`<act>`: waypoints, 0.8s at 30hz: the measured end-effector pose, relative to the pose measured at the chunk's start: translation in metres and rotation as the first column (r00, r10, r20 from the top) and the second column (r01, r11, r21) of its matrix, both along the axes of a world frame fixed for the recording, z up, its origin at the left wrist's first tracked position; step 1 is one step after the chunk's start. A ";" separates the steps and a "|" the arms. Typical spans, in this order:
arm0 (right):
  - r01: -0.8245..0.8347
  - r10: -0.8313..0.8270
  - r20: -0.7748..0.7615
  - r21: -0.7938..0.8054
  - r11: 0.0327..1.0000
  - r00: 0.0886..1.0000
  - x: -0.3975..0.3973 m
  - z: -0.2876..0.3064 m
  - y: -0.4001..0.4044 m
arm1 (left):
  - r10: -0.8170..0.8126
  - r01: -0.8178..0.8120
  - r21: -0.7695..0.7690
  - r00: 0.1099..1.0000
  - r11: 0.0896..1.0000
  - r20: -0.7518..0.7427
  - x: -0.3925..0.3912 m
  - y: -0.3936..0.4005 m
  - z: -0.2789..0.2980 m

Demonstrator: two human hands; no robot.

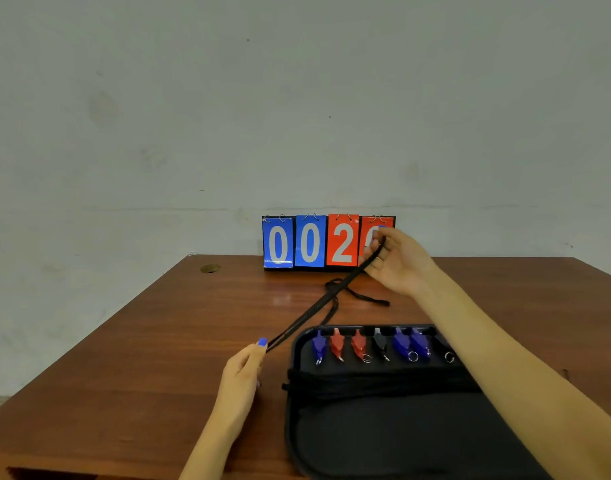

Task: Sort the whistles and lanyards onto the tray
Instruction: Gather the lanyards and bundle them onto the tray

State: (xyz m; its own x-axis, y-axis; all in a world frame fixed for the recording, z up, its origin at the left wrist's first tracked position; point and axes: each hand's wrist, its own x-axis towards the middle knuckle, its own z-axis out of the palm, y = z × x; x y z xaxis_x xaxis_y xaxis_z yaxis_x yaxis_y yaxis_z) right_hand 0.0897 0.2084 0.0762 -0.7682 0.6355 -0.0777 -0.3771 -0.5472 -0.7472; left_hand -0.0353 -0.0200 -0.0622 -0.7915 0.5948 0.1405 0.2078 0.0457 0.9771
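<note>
A black lanyard (326, 299) is stretched taut above the table between both hands. My left hand (243, 367) pinches its near end just left of the black tray (293, 424). My right hand (397, 259) grips the far end, raised in front of the scoreboard. Another black lanyard (357, 294) lies loose on the table behind the tray. Along the tray's far edge sit several whistles in a row: blue (318, 344), red (337, 342), black (379, 341) and more blue (409, 342). A bundle of black lanyards (373, 384) lies across the tray's middle; my right forearm hides its right part.
A flip scoreboard (309, 241) with blue and red number cards stands at the back of the brown wooden table (151, 341), against a grey wall. A small round hole (210, 268) marks the table's far left part.
</note>
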 end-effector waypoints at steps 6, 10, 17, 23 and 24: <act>0.100 -0.104 0.042 0.095 0.990 0.994 0.072 -0.019 0.020 | -0.124 0.120 -0.035 0.984 0.992 -0.131 0.006 -0.001 -0.001; 0.249 -0.305 0.128 0.331 0.910 0.944 0.117 -0.039 0.024 | -0.192 0.189 -0.036 0.961 0.981 -0.198 0.007 -0.002 -0.003; 0.204 -0.627 0.330 0.752 0.626 0.706 0.184 -0.093 0.034 | -0.256 0.233 -0.110 0.919 0.966 -0.300 0.008 0.000 -0.004; -0.011 -0.776 0.332 0.922 0.386 0.536 0.217 -0.112 0.041 | -0.261 0.226 -0.143 0.911 0.963 -0.318 0.010 0.001 -0.001; -0.042 -0.783 0.335 0.929 0.369 0.525 0.218 -0.113 0.042 | -0.268 0.229 -0.154 0.909 0.961 -0.319 0.009 0.001 -0.002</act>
